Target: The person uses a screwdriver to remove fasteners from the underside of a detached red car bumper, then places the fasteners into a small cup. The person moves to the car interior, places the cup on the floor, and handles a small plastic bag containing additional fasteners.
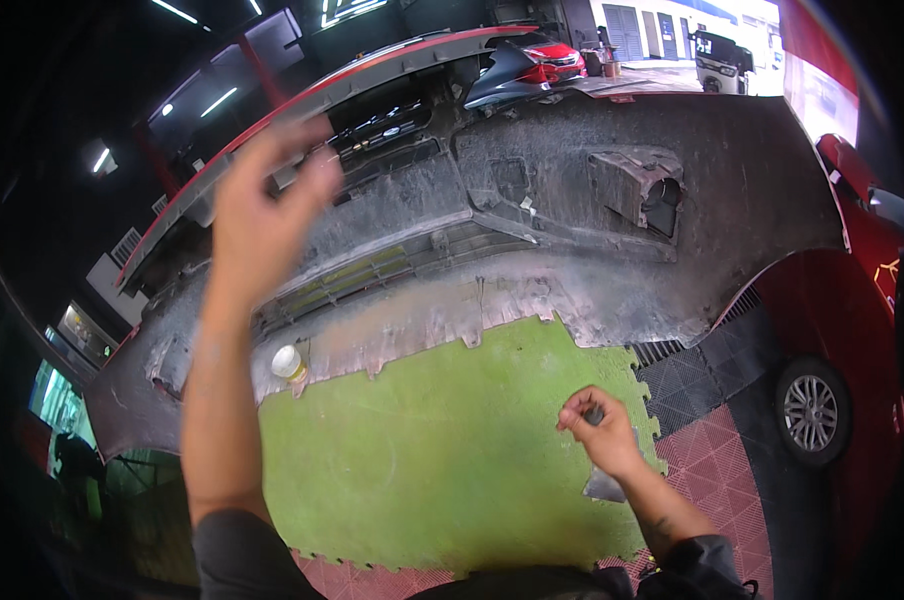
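We had the large bumper (747, 190) before us, its dark, dusty inner face toward us and its tabbed lower edge at the border of the green mat (422, 460). Our left hand (257, 215) was raised in front of it, blurred, thumb and fingers well apart with nothing visible in them; we could not tell whether it touched the panel. Our right hand (602, 430) was curled nearly closed above the mat, and we could not tell whether the dark patch within the curl was a small piece or shadow. A grey sheet (602, 488) lay near that wrist, partly hidden by it.

To handle this well, we judged, the broad shell called for light, even contact, since its thin tabs could snap under a hard push. The white-and-yellow cup (287, 360), near the lower edge, deserved a wide berth from our left forearm's swing.
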{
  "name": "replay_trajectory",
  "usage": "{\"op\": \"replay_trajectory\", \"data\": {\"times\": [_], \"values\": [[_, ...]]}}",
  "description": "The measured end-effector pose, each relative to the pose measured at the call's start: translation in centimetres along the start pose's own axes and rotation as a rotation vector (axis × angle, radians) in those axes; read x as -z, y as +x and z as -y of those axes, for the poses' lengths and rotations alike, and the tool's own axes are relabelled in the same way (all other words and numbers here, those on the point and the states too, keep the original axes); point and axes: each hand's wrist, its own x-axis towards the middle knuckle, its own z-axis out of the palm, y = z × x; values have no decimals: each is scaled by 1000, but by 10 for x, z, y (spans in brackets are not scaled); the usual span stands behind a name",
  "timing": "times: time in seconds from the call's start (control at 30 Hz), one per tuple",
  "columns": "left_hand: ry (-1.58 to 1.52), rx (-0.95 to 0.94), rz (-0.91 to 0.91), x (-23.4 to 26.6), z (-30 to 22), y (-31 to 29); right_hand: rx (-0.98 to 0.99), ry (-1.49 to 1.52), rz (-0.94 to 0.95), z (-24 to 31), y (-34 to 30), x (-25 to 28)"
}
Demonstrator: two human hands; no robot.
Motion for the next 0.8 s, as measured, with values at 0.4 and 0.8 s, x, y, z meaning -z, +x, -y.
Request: {"op": "replay_trajectory", "data": {"times": [0.4,0.8], "values": [[373,189,264,-9,193,185,294,-11,-110,120,177,-64],[274,150,327,-4,211,176,634,120,-354,213,389,-137]]}}
